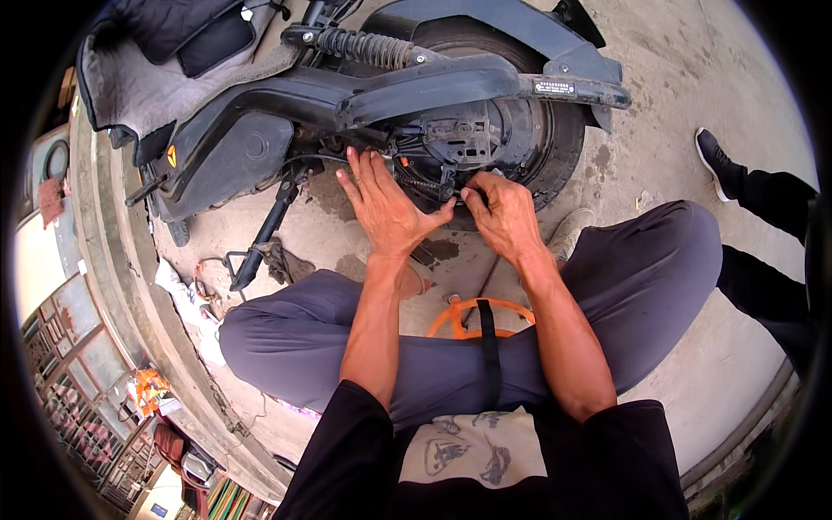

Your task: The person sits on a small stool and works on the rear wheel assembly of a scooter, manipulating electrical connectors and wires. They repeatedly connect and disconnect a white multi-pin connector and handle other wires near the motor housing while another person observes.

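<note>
In front of me is a dark electric scooter point(251, 143), its rear wheel point(568, 143) and hub side facing me. My left hand point(384, 204) is at the hub's left side, fingers stretched and spread, its thumb pointing right toward a small brake arm point(447, 182). Just right of that arm, my right hand point(504, 212) has its fingers curled against the thumb at the hub's lower edge. Whatever lies in that pinch is hidden. Above the left hand, cables and a small orange-red part point(404, 162) show beside the hub.
The kickstand point(260, 243) slants down at the left, by a dark rag point(286, 263). An orange frame point(451, 317) lies between my legs. Another person's dark-trousered legs point(767, 204) and shoe point(718, 163) are at the right. A concrete step point(130, 251) edges the left side.
</note>
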Action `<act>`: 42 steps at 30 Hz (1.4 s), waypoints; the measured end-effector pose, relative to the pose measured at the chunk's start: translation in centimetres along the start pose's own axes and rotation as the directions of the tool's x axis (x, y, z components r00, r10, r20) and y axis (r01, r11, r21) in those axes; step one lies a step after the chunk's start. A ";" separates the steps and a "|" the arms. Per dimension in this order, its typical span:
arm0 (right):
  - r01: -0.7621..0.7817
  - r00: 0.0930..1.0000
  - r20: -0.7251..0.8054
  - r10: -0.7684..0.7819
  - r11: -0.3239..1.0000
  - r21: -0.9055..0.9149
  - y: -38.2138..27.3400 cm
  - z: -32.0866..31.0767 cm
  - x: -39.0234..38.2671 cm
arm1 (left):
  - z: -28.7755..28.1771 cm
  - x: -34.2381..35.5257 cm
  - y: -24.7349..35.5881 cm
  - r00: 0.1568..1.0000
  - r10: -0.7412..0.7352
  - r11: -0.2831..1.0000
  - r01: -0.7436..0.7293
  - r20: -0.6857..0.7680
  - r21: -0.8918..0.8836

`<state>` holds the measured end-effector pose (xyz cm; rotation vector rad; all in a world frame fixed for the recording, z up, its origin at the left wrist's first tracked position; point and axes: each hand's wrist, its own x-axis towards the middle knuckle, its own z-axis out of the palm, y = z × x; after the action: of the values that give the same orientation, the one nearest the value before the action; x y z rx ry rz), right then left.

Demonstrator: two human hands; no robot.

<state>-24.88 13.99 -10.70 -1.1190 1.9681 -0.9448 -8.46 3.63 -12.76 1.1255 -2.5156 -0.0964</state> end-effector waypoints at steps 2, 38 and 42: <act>-0.047 0.990 -0.136 0.047 0.999 0.007 0.7 0.0 -0.2 | -0.3 -0.2 -0.3 1.000 -0.002 1.000 0.002 0.016 0.005; -0.149 0.983 -0.056 0.172 0.944 0.293 0.2 1.7 -1.3 | -0.5 0.0 0.2 1.000 -0.021 1.000 0.021 -0.013 -0.020; -0.116 0.988 -0.064 0.139 0.953 0.280 0.2 2.0 -1.1 | -0.3 -0.2 -0.1 1.000 -0.009 1.000 0.009 -0.021 -0.002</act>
<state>-22.82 14.53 -11.67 -0.7974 1.8771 -1.1697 -8.11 3.75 -12.59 1.1316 -2.4918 -0.0886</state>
